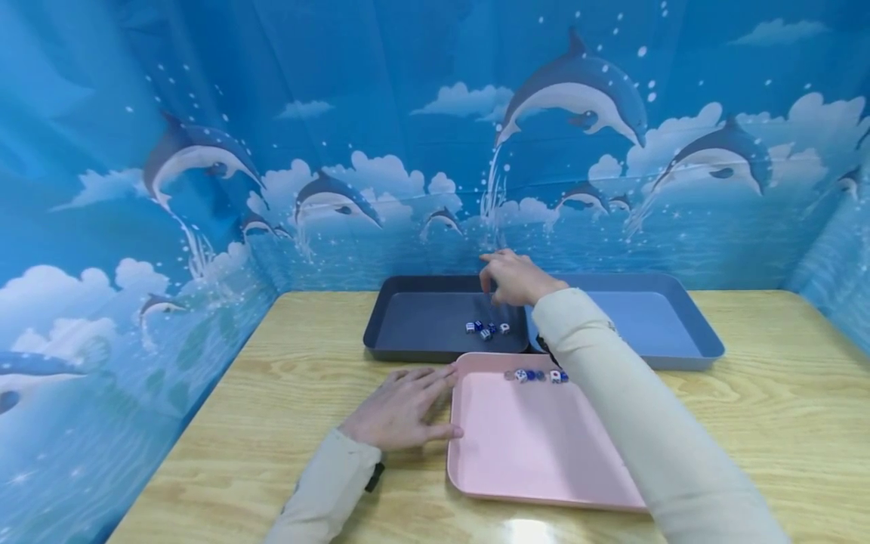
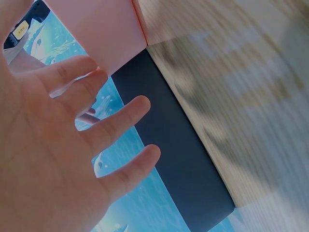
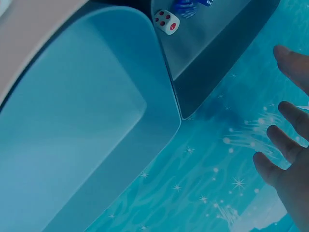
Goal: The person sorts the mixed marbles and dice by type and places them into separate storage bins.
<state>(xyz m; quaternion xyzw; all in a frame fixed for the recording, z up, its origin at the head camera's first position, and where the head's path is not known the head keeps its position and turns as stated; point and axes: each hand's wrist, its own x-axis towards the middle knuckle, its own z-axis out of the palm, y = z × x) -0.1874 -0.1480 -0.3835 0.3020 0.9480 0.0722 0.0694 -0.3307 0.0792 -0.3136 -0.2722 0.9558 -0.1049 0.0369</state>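
My left hand (image 1: 402,408) rests at the left edge of a pink tray (image 1: 516,446), fingers spread, with fingertips at its rim. The left wrist view shows that hand's straight fingers (image 2: 120,116) gripping nothing. Above the dark tray (image 1: 414,321) hovers my right hand (image 1: 513,277), its fingers apart and nothing visible between them. Several small blue and white dice (image 1: 485,333) lie in that tray below it, among them a white die (image 3: 167,22) with red dots. Near the pink tray's far rim, a row holds white dice (image 1: 521,375), blue pieces and clear ones, partly hidden by my right sleeve.
A light blue tray (image 1: 652,325) stands to the right of the dark one, behind the pink tray. All three sit on a wood-grain table (image 1: 306,347). A dolphin-print curtain (image 1: 408,136) rises directly behind the trays and along the left side.
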